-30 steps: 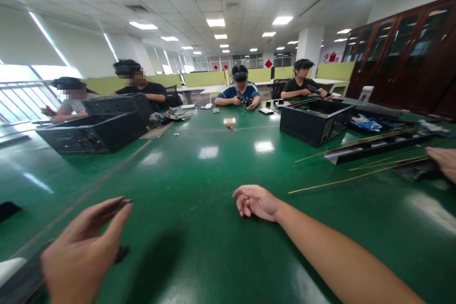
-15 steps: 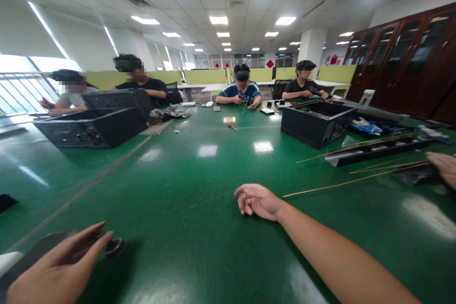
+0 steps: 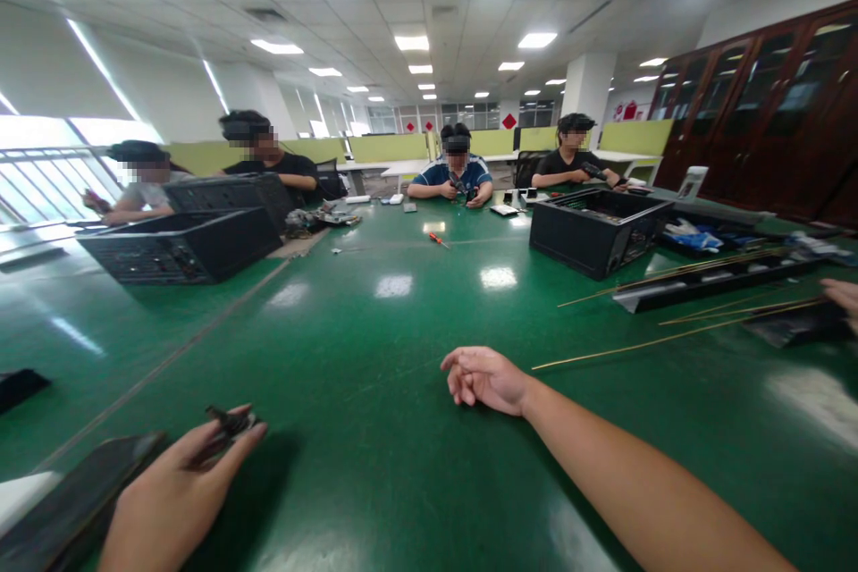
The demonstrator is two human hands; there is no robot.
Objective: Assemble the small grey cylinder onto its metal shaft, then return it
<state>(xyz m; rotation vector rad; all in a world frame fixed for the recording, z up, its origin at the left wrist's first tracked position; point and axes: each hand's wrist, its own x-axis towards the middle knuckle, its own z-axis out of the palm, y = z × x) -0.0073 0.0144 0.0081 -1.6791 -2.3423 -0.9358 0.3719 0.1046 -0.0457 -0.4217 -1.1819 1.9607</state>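
My left hand (image 3: 178, 483), at the lower left, has its thumb and fingers closed round a small dark object (image 3: 234, 420) with shiny metallic bits. It is held just above the green tabletop (image 3: 349, 456), and its exact kind is unclear. A flat dark slab (image 3: 80, 496) lies beside my left wrist, with the corner of a white object (image 3: 23, 496) next to it. My right hand (image 3: 481, 380) rests on the table, palm turned sideways, fingers loosely curled and holding nothing. Near it ends a thin golden rod (image 3: 603, 352).
Another person's hand (image 3: 841, 297) is at the right edge, by a dark piece (image 3: 794, 323). Black computer cases (image 3: 576, 237) stand on both sides. An orange screwdriver (image 3: 435, 239) lies mid-table. Several people sit at the far side.
My left hand went down to a dark round object on the table, then lifted and moved right with a small dark object in its fingers. My right hand has stayed still.
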